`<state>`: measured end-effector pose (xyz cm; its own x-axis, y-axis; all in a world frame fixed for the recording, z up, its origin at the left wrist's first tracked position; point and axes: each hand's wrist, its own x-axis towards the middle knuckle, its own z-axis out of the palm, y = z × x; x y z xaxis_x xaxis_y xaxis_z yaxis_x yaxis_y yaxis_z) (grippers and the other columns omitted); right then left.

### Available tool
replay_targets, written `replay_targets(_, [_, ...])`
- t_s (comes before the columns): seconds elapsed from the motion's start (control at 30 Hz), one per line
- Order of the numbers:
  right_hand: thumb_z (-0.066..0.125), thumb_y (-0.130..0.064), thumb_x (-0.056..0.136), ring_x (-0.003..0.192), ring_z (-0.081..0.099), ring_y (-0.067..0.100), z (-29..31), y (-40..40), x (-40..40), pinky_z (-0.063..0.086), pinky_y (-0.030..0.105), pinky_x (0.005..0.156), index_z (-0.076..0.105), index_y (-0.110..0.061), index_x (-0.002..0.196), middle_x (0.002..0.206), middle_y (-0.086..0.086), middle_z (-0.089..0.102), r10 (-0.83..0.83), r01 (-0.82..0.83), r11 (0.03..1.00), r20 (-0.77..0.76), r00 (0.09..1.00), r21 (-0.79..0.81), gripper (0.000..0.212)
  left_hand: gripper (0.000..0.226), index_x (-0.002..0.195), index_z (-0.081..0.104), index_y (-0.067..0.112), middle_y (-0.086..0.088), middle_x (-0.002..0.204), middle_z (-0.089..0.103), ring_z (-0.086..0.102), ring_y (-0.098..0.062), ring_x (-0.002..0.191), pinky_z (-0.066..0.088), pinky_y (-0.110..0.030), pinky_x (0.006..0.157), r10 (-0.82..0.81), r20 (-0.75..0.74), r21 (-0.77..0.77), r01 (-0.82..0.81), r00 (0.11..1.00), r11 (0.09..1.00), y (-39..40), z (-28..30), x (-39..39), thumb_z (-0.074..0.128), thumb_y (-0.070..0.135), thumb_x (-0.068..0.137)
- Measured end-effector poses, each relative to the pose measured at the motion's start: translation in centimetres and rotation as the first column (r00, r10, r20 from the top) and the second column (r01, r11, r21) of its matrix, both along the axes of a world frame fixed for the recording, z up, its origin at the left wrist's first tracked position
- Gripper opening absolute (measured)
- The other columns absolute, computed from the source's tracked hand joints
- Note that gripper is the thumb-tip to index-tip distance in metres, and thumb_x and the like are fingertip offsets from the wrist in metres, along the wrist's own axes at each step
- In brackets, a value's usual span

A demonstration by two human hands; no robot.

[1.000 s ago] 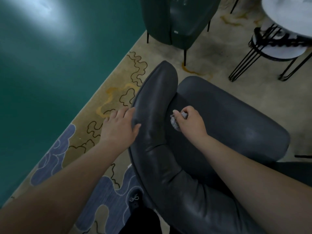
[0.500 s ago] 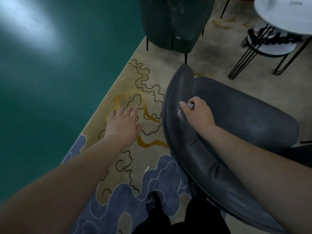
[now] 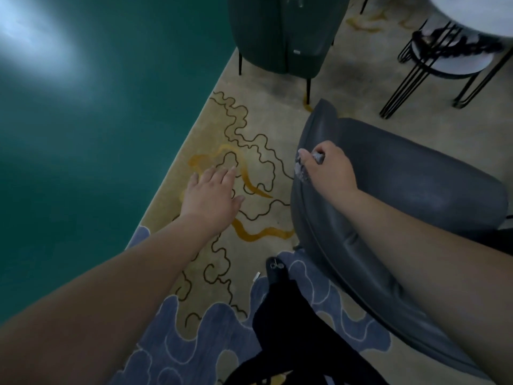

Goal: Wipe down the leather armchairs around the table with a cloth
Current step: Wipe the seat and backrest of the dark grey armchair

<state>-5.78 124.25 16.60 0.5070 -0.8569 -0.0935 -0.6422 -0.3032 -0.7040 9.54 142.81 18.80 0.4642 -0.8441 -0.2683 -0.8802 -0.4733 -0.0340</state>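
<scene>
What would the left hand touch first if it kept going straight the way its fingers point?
Most likely only the rug. The left hand is open, its fingers pointing up the picture toward the green armchair, which stands well beyond; depth is hard to judge.

You stand in a lounge: leather armchairs (image 3: 402,195), round table (image 3: 477,15) upper right, patterned rug (image 3: 222,273).

My right hand (image 3: 329,173) presses a crumpled grey cloth (image 3: 302,169) against the rim of the dark grey leather armchair (image 3: 402,190).
</scene>
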Motion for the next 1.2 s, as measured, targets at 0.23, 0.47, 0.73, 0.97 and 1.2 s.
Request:
replay_targets(0.23, [0.054,-0.047,0.092,0.084,0.053,0.019,-0.4,-5.7,4.6,0.037,0.030,0.068,0.053,-0.015,0.087,0.093,0.005,0.055,-0.064,0.064,0.998,-0.027,0.998,0.000,0.033,0.068,0.153,0.012,0.017,-0.003,0.154,0.030,0.019,-0.023,0.144,0.016,-0.046,0.117,-0.081,0.015,0.011,0.081,0.997,0.997,-7.2,-0.3,6.5,0.028,0.053,0.097])
replay_targets(0.47, [0.053,-0.050,0.091,0.089,0.053,0.024,-0.4,-11.6,10.7,0.041,0.033,0.071,0.052,-0.013,0.087,0.095,0.008,0.054,-0.098,0.096,0.995,-0.067,0.993,-0.024,0.037,0.066,0.152,0.011,0.018,-0.001,0.154,0.029,0.018,-0.022,0.144,0.014,-0.046,0.118,-0.120,0.015,0.045,0.119,0.993,0.992,-12.8,-0.4,13.0,0.028,0.052,0.098])
replay_targets(0.73, [0.050,-0.054,0.091,0.079,0.056,0.025,-0.4,-16.0,18.4,0.037,0.032,0.064,0.049,-0.019,0.082,0.081,0.004,0.057,-0.178,0.177,0.984,-0.089,0.980,-0.022,0.036,0.065,0.152,0.014,0.018,-0.001,0.153,0.031,0.020,-0.022,0.143,0.014,-0.045,0.118,-0.139,-0.025,0.054,0.140,0.990,0.989,-18.3,-0.6,21.9,0.028,0.051,0.098])
replay_targets(0.97, [0.050,-0.051,0.093,0.078,0.054,0.023,-0.1,-20.2,24.7,0.038,0.033,0.066,0.049,-0.018,0.088,0.082,0.003,0.056,-0.325,0.326,0.945,-0.077,0.943,0.000,0.033,0.064,0.152,0.016,0.019,0.000,0.153,0.031,0.021,-0.021,0.143,0.016,-0.044,0.117,-0.299,-0.009,0.042,0.299,0.954,0.953,-24.6,-0.8,30.2,0.028,0.052,0.098])
replay_targets(1.2, [0.052,-0.048,0.092,0.079,0.057,0.022,-0.8,-24.8,28.5,0.037,0.029,0.066,0.053,-0.015,0.090,0.090,0.007,0.060,-0.371,0.371,0.929,-0.018,0.928,0.008,0.033,0.063,0.151,0.018,0.019,-0.001,0.153,0.031,0.022,-0.020,0.143,0.014,-0.043,0.118,-0.335,-0.012,0.016,0.335,0.942,0.942,-31.0,-0.7,35.1,0.030,0.050,0.098])
